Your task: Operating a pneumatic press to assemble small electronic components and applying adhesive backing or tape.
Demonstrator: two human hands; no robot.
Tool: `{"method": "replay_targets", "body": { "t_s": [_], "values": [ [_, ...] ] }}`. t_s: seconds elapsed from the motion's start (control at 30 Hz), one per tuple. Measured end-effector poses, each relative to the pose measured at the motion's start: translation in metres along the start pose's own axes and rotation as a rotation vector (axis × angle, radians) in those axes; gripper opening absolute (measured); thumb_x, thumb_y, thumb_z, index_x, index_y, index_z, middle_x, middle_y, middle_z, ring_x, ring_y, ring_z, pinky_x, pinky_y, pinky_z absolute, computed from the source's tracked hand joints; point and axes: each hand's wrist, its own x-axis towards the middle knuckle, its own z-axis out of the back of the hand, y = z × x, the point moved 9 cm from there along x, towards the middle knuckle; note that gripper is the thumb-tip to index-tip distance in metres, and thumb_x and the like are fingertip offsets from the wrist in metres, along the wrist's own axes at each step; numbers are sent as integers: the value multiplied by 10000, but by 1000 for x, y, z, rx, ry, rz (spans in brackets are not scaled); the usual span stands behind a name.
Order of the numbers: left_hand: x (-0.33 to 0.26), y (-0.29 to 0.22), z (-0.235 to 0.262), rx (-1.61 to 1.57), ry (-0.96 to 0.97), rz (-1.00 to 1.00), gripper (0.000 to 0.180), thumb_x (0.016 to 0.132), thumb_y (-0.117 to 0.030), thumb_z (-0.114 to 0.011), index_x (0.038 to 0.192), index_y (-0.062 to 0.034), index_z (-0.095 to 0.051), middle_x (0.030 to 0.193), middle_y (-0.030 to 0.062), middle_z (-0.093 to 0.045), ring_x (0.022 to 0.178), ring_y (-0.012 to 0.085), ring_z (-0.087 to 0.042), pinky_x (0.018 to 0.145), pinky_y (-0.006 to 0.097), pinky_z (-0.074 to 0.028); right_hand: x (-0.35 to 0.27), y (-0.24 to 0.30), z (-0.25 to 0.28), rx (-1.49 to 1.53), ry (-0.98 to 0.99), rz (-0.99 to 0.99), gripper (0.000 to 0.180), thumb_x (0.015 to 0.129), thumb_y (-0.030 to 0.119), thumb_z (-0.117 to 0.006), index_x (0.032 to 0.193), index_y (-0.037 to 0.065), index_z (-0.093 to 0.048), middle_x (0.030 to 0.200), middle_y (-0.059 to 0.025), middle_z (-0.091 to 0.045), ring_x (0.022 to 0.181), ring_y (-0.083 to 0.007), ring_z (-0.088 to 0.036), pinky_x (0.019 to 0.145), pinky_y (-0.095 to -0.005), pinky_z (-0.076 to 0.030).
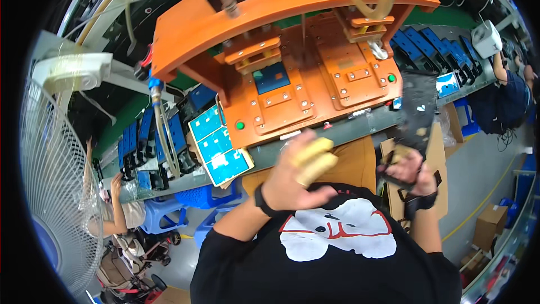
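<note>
My left hand (301, 171) hovers over my lap, below the orange press fixture (292, 50). Yellow finger cots cover two of its fingers, which are loosely curled with nothing between them. My right hand (409, 170) grips the lower end of a dark flat panel (417, 110) and holds it upright, blurred, to the right of the fixture. A blue-filmed panel (271, 77) lies in the fixture's left nest. The right nest (353, 74) shows only orange plate.
A fanned stack of blue-filmed panels (218, 145) lies on the bench left of the fixture. Dark blue trays (436, 45) line the belt at right and more (140, 141) at left. A white fan (53, 191) stands far left. Co-workers sit at both sides. Cardboard boxes (489, 222) are on the floor.
</note>
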Motion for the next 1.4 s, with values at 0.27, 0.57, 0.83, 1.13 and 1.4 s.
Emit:
{"method": "replay_targets", "body": {
  "t_s": [0.27,0.57,0.83,1.13,1.4],
  "values": [
    [-20,4,1,71,-30,63,804,622,-234,-914,1356,-106,-611,1444,204,-515,1366,489,-477,1129,601,-395,100,-103,-128,221,348,-354,883,863,320,-772,1538,26,-285,1470,-222,-491,1338,-361,-550,1151,-513,-420],
    [8,61,72,329,-3,127,690,681,-242,-909,1299,-100,-636,1314,132,-629,1249,362,-583,1168,568,-358,172,-117,-170,136,233,-305,536,1072,395,-456,1452,18,-475,1357,-226,-616,1228,-381,-634,1008,-482,-543],
    [35,93,86,571,287,144,786,711,-299,-856,1399,-70,-550,1291,165,-602,1247,369,-550,1209,575,-293,137,-112,-95,-406,1,-260,414,1076,259,-492,1406,13,-536,1208,-168,-702,993,-207,-703,863,-328,-566],
    [6,88,110,488,55,227,787,764,-351,-845,1425,-58,-535,1411,166,-554,1326,375,-512,1202,546,-305,101,-106,-38,-615,-158,-236,323,1042,166,-580,1329,23,-605,1145,-58,-710,974,-128,-662,869,-275,-517],
    [-84,94,103,600,-55,381,629,804,-280,-807,1347,-34,-607,1326,202,-616,1326,396,-524,1136,506,-379,121,-124,-54,-737,-65,-292,272,1039,127,-596,1282,4,-610,1145,-37,-701,980,-98,-637,896,-262,-502]
  ]
}}
